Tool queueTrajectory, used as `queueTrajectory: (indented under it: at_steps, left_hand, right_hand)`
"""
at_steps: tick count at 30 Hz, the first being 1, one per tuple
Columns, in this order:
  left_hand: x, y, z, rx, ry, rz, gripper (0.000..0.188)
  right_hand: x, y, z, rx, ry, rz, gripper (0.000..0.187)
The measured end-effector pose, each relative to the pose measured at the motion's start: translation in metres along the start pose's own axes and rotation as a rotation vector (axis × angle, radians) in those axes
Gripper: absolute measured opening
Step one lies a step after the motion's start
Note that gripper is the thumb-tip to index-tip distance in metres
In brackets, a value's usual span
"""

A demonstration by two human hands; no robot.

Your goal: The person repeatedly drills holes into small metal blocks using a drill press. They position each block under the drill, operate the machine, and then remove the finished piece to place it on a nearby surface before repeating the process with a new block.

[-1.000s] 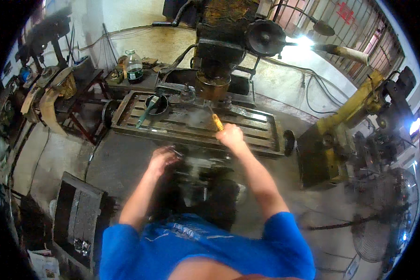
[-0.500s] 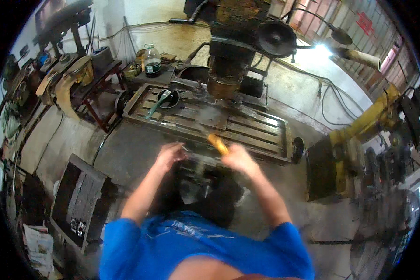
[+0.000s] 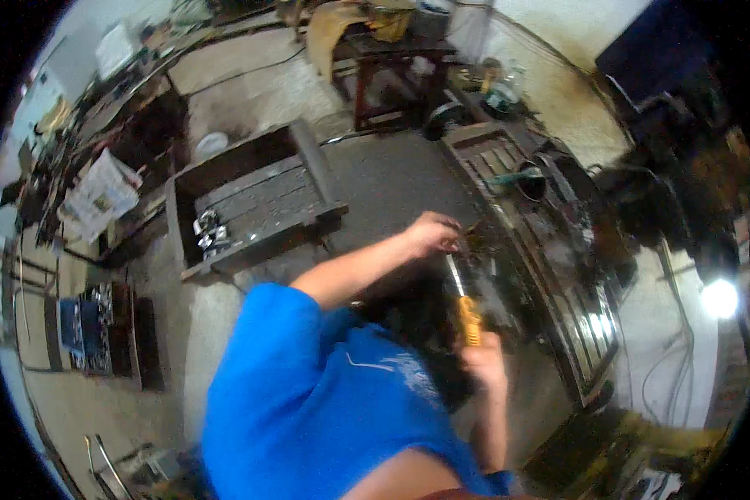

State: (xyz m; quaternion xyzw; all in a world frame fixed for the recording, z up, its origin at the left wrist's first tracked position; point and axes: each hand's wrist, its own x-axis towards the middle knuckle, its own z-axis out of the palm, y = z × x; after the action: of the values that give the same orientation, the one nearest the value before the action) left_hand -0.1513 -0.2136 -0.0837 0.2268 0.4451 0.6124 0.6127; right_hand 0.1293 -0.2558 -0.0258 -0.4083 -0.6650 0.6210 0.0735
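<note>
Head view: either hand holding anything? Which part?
Right hand grips a tool by its yellow handle, metal shaft pointing away toward the left hand. The left hand rests at the slotted machine table; blur hides whether it holds anything.

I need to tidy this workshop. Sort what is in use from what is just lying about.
In use:
right hand
yellow-handled tool
left hand
slotted machine table

Lying about:
wooden crate
newspaper
funnel
red stand
</note>
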Motion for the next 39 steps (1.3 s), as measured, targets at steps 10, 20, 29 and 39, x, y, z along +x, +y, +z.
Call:
queueTrajectory:
  at_steps: [10, 20, 29, 39]
  left_hand:
    - [-0.223, 0.132, -0.312, 1.497, 1.071, -0.005, 0.047]
    - [-0.301, 0.096, -0.372, 1.880, 0.920, -0.480, 0.025]
    - [-0.294, 0.102, -0.334, 1.740, 1.119, -0.264, 0.032]
    - [-0.148, 0.124, -0.179, 0.178, 0.502, 0.358, 0.018]
  right_hand:
    - [0.010, 0.007, -0.008, -0.073, -0.002, -0.118, 0.031]
    - [0.015, -0.012, 0.005, -0.376, 0.048, -0.193, 0.029]
    - [0.007, -0.004, 0.010, -0.286, 0.036, -0.162, 0.033]
    - [0.028, -0.102, 0.068, -0.567, -0.100, -0.298, 0.040]
